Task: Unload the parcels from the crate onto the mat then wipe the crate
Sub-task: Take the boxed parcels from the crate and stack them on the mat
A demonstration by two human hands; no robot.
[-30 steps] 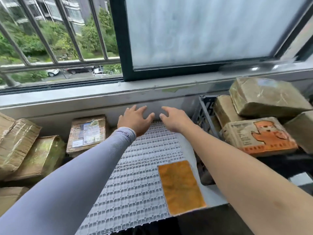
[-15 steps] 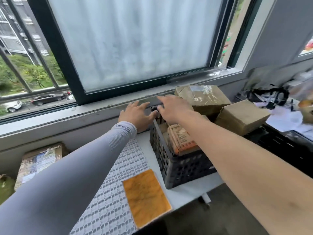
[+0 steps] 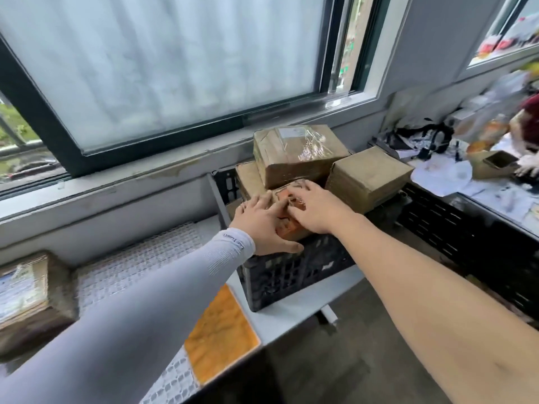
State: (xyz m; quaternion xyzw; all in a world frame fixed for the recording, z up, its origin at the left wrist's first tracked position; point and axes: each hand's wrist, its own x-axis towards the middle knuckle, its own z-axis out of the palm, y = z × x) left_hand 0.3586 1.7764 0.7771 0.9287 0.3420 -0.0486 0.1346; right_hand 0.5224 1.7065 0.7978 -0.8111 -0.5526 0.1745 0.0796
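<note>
A black plastic crate [image 3: 291, 275] stands on the white table, right of the white lattice mat [image 3: 131, 258]. It holds several brown parcels: a taped box [image 3: 297, 153] on top, a plain box [image 3: 367, 176] at the right, and an orange-printed parcel [image 3: 287, 225] at the near side. My left hand [image 3: 259, 225] grips that orange-printed parcel, fingers on top and thumb along its near edge. My right hand [image 3: 318, 208] lies over the same parcel with its fingers curled on the top. Most of this parcel is hidden by my hands.
An orange cloth [image 3: 218, 333] lies on the mat's near right corner. Another parcel [image 3: 26, 295] sits left of the mat. The window sill [image 3: 145, 182] runs behind the table. A second black crate [image 3: 466, 240] stands to the right, beside a cluttered table with another person's hand [image 3: 528, 167].
The view swung right from the mat to the crate. Both hands moved from the mat's far edge, past the crate's far rim, down onto the orange-printed parcel.
</note>
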